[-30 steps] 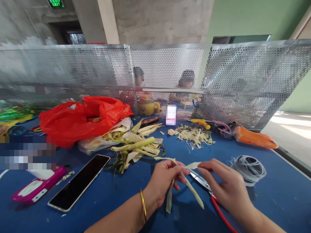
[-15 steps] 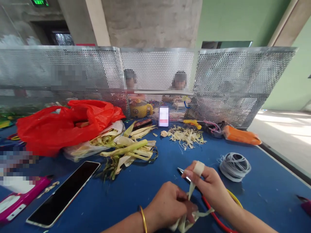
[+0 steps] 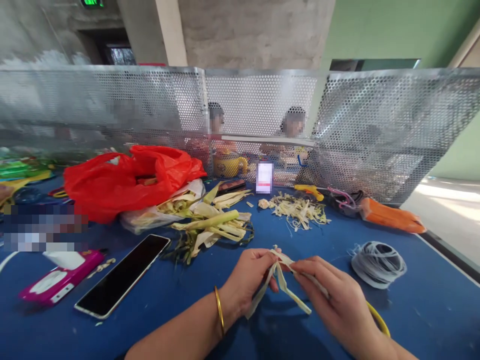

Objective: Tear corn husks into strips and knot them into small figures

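Note:
Pale strips of corn husk are gathered between my two hands above the blue table. My left hand, with a gold bangle at the wrist, pinches them where they cross, and their loose ends hang below its fingers. Fingers and thumb closed, my right hand grips another part of the husk, which runs back under its fingers. A yellow curved handle shows beside my right wrist; the rest of that tool is hidden under the hand. To the right of my right hand sits a spool of grey-white cord.
A husk pile lies beside a red plastic bag. Shredded husk, a yellow tool and an orange packet lie farther back. A phone and magenta device are left. Behind a perforated metal screen sit people.
My hands moved down and together with the husk, then came up again with strips crossing at my left fingertips. The scissors seen earlier are now mostly covered by my right hand. The view swung right, then back.

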Available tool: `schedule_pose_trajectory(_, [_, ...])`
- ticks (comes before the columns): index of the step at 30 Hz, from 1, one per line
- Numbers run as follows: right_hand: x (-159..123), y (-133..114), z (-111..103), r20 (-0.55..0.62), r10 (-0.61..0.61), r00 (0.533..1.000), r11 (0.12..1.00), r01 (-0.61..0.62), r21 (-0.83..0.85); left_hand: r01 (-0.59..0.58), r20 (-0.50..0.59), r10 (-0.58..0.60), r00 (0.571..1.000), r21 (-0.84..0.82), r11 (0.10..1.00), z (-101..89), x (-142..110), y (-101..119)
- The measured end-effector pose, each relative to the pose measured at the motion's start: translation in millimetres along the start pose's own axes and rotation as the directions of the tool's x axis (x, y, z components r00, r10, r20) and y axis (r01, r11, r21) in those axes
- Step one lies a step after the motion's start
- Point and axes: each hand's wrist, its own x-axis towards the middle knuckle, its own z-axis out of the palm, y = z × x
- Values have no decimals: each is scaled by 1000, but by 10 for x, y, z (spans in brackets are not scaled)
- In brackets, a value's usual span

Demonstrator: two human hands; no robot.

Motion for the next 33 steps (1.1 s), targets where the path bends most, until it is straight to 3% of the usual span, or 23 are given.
schedule_pose_trajectory(4, [-63,15,70,-38,-136,990,970,125,-206,180,22,-181,983,-282,942,2,33,-27])
schedule_pose_trajectory(9, [-164,11,241,140,-345,928,865,372,-337,193,0,-210,978,-388,901,-32,51,5])
schedule_pose_trajectory(14, [-166,66,387,236,-319,918,870,382,-310,235,52,-245,968,-526,818,-73,41,50])
schedule_pose_trajectory(17, [-150,69,370,251,-362,898,824,434,-364,214,39,-231,972,-548,809,-68,38,37])
schedule_pose_trajectory(23, [-129,6,352,323,-483,814,659,581,-478,241,69,-240,968,-518,821,11,32,-71])
schedule_pose_trajectory(26, [-125,-6,358,292,-528,797,643,601,-475,230,85,-217,973,-490,841,43,12,-115])
schedule_pose_trajectory(29, [-116,-18,298,124,-468,875,802,480,-356,204,85,-186,979,-437,876,51,-14,-110])
schedule_pose_trajectory(31, [-100,-7,244,-46,-284,958,942,270,-200,163,52,-155,987,-391,906,48,-24,-86])
schedule_pose_trajectory(33, [-80,34,210,-167,-16,986,999,8,-43,111,11,-114,993,-334,936,43,-26,-62])
